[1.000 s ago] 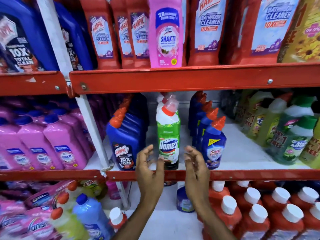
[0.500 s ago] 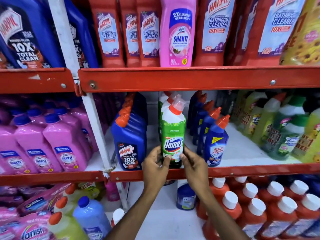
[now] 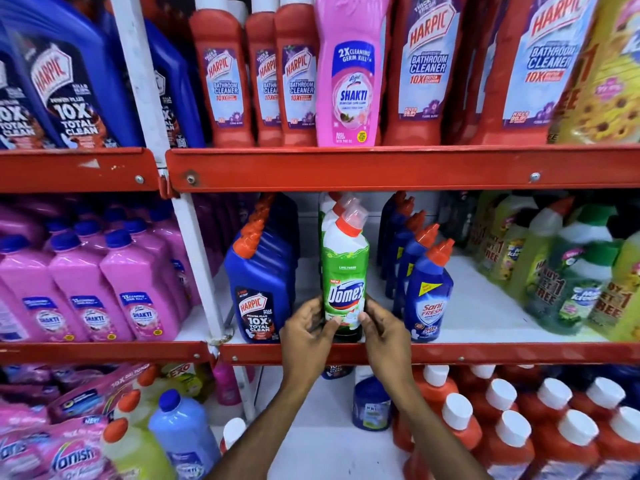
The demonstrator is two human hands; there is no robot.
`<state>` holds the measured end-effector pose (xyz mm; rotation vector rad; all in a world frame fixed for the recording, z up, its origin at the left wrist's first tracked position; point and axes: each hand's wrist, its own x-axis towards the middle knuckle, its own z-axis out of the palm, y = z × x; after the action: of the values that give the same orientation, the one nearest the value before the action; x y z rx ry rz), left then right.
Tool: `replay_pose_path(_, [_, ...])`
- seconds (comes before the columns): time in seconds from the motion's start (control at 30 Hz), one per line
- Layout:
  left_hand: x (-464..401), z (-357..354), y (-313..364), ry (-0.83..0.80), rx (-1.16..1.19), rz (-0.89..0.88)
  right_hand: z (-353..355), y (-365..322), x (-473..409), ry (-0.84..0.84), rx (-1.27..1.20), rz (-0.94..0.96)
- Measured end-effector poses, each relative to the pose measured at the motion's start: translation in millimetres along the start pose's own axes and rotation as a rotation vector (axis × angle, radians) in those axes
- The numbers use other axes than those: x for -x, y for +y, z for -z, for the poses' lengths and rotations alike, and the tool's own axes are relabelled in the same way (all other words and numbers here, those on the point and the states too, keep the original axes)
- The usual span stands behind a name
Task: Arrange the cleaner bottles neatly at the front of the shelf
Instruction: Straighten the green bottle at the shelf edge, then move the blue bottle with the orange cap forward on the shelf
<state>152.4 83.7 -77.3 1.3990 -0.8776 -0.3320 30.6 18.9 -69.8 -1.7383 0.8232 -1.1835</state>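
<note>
At the front lip of the middle shelf, green Domex bottle stands upright, label facing out, "NEW" and "LIME FRESH" readable. Left hand and right hand clasp its base from both sides. More Domex queued behind it. Just left: blue Harpic bottle, "10X TOTAL CLEAN". Just right: blue Sani Fresh bottle. Upper shelf: pink Shakti bottle, "2X CLEANING GERM KILL", among red Harpic Bathroom Cleaner bottles
</note>
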Motion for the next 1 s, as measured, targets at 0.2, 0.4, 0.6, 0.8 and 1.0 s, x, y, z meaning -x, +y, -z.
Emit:
replay_pose_path(0.2, [1,0,0,-0.002,-0.020,-0.003,2,1,0,-0.012,0.001,0.009])
replay_pose_path(0.4, [19,17,4,0.008,-0.077,-0.101,-3,-4,13,0.344,-0.137,0.024])
replay_pose_path(0.6, [29,69,20,0.305,-0.107,-0.269,-43,-33,26,0.387,-0.157,0.234])
replay_pose_path(0.8, [15,109,14,0.392,-0.108,-0.090,-98,-33,31,0.033,-0.060,0.122])
replay_pose_path(1.0, [4,124,6,0.128,-0.129,-0.030,-113,-22,25,-0.069,0.037,0.140])
